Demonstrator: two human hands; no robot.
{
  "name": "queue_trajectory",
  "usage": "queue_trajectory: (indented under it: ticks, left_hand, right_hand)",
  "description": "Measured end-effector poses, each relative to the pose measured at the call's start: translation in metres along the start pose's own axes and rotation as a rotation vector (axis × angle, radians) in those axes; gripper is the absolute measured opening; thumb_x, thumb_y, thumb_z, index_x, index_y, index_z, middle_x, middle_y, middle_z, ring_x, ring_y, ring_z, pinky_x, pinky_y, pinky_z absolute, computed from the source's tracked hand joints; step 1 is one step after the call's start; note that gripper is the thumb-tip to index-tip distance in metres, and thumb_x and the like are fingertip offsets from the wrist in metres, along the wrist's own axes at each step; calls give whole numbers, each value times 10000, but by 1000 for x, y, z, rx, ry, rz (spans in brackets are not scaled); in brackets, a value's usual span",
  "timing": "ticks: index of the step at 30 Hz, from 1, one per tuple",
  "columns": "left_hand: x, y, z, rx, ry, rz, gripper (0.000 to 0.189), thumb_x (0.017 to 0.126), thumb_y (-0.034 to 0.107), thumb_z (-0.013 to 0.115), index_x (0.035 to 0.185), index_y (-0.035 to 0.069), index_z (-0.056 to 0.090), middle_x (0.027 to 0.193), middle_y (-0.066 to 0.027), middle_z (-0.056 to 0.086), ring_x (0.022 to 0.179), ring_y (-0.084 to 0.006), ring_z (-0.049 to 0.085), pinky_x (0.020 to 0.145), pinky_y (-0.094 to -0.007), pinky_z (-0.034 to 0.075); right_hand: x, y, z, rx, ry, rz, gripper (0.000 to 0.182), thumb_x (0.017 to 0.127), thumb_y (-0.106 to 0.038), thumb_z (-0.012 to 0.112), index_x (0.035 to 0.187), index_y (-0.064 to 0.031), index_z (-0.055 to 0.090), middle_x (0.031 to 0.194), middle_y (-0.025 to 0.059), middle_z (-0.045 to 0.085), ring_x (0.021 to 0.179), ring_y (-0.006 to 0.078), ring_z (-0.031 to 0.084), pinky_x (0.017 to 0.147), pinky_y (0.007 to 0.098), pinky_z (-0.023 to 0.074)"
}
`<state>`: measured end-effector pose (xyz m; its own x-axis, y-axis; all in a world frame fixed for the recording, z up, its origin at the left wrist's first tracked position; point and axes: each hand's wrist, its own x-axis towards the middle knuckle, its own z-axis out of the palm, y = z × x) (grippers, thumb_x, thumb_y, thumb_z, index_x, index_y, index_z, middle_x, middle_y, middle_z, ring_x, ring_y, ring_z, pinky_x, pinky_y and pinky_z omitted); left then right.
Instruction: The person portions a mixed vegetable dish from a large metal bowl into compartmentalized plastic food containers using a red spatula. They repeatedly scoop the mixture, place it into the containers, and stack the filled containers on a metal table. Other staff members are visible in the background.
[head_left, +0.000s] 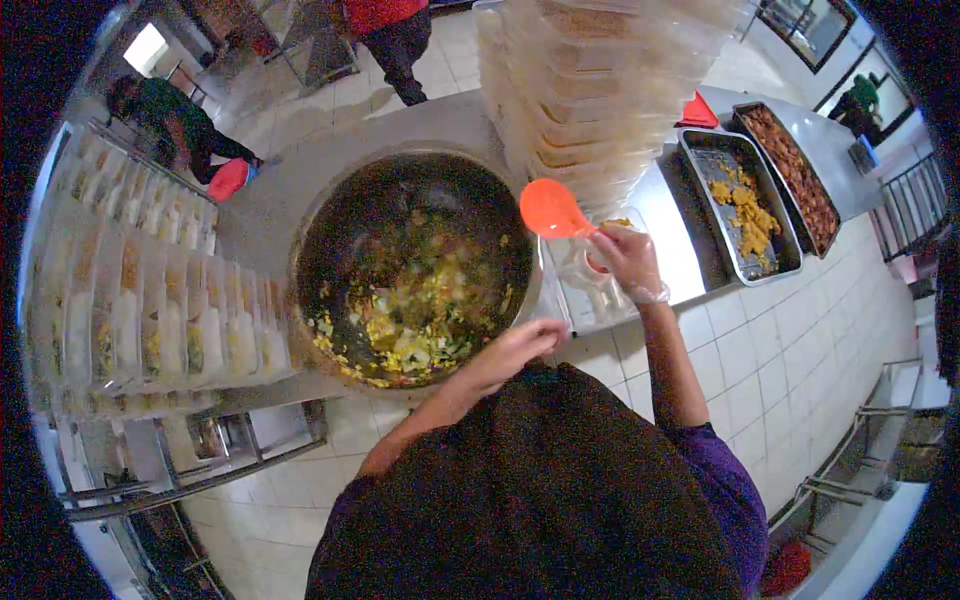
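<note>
My right hand (626, 259), in a clear plastic glove, grips the handle of an orange plastic serving spoon (551, 208). The spoon's bowl is over the right rim of a large round metal pot (304, 247). Chopped vegetables with yellow bits (412, 345) lie along the pot's near side. Below my right hand, partly hidden by it, is a clear plastic food container (592, 289) with some orange food at its far end. My left hand (529, 349) is near the pot's lower right edge, its fingers curled and blurred; whether it holds anything is unclear.
A tall stack of clear plastic containers (600, 90) rises beyond the spoon. Filled containers (172, 322) are stacked at left. Two metal trays stand at right, one with orange food (750, 217), one with brown food (787, 172). Other people (169, 124) are farther back.
</note>
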<state>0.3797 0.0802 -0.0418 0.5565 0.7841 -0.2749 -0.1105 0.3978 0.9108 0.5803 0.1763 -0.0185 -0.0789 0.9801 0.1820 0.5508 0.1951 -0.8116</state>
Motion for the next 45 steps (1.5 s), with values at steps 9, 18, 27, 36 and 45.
queue_trajectory:
  ticks: [9, 18, 27, 36, 45]
  left_hand:
    - [140, -175, 5, 401, 739, -26, 306, 649, 198, 614, 833, 62, 410, 738, -53, 462, 673, -150, 460, 557, -283, 403]
    - [71, -81, 41, -157, 472, -20, 396, 678, 43, 506, 985, 96, 261, 789, -90, 489, 612, -166, 511, 514, -300, 432]
    - [-54, 13, -8, -444, 394, 352, 539, 686, -12, 444, 1157, 90, 204, 1001, -163, 490, 757, -226, 560, 616, -351, 510]
    - [-256, -31, -70, -385, 1171, 773, 578, 683, 83, 431, 1231, 43, 250, 924, -214, 553, 621, -276, 599, 542, -357, 520]
    - [-334, -105, -4, -328, 1876, 853, 564, 787, 294, 467, 1259, 98, 228, 958, -262, 526, 597, -278, 597, 537, -383, 517]
  right_hand:
    - [-26, 19, -41, 17, 20, 223, 274, 772, -224, 596, 878, 29, 609, 703, 104, 619, 624, 102, 549, 579, 241, 442]
    - [-29, 25, -94, -48, 307, 126, 209, 815, -186, 547, 887, 2, 601, 703, 10, 571, 611, 76, 491, 546, 214, 397]
    - [1, -59, -117, -152, 481, -328, 227, 802, -157, 519, 948, -3, 600, 895, 86, 614, 809, 160, 569, 729, 280, 451]
    - [74, -43, 115, -538, -444, -754, 326, 746, -410, 520, 828, -114, 628, 693, 141, 603, 599, 300, 582, 532, 398, 455]
    - [19, -70, 232, -913, -978, -1035, 181, 719, -208, 485, 761, -79, 604, 699, 150, 604, 645, 278, 604, 566, 394, 492]
